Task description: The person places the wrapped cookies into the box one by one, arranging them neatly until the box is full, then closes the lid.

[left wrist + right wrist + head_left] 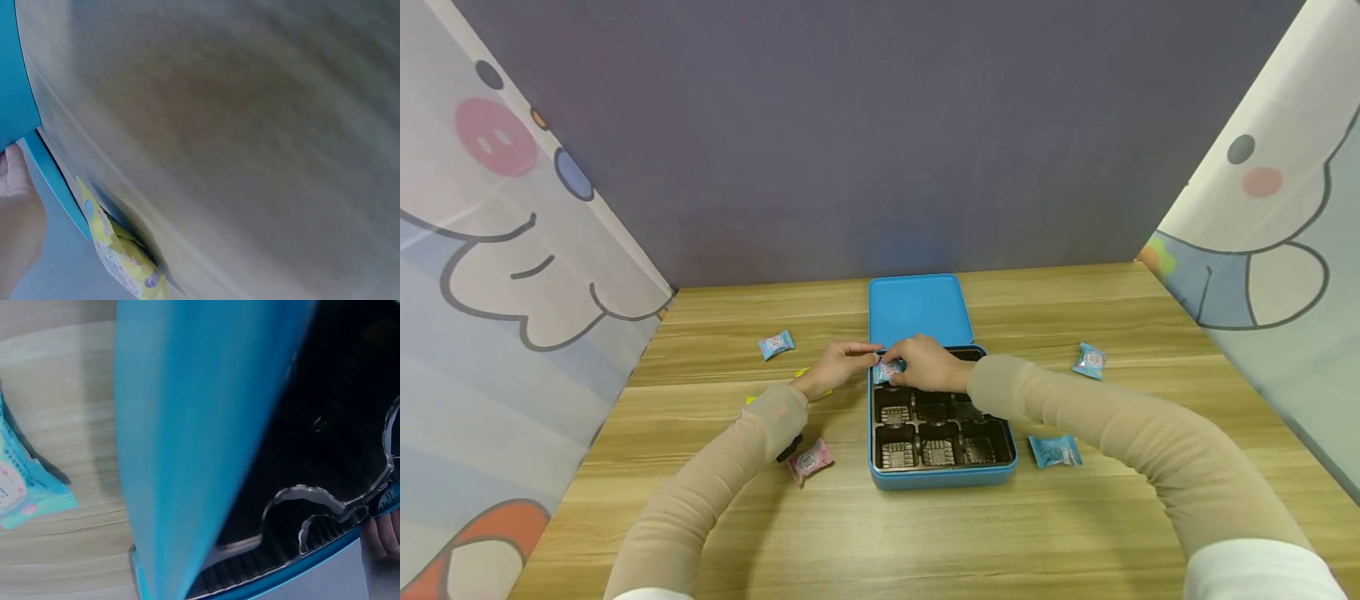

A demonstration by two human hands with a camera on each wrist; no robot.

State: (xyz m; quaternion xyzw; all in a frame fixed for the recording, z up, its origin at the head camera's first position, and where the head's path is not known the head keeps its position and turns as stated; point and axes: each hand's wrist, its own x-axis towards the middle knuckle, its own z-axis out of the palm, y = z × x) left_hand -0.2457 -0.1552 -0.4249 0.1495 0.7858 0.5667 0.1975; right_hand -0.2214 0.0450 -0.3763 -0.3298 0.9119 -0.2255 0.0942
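My right hand (pixel 928 365) pinches a light-blue wrapped candy (pixel 887 370) at the far-left compartment of a blue box (pixel 942 478). A black tray with several compartments (pixel 917 430) fills the box, and its lid (pixel 919 310) lies open at the back. Beside the box's left edge, my left hand (pixel 841 367) has its fingers stretched towards the rim near that candy. The left wrist view shows part of the left hand (pixel 19 212) by the blue box, with a yellow wrapped candy (pixel 128 259) close by. Only fingers of the right hand (pixel 382 550) show in the right wrist view.
Left of the box lie a light-blue candy (pixel 777 345) and a pink candy (pixel 811 461); yellow wrappers are partly hidden under the left arm. To the right are a blue candy (pixel 1089 362) and a teal candy (pixel 1056 451). A grey panel (pixel 895 150) stands behind the table.
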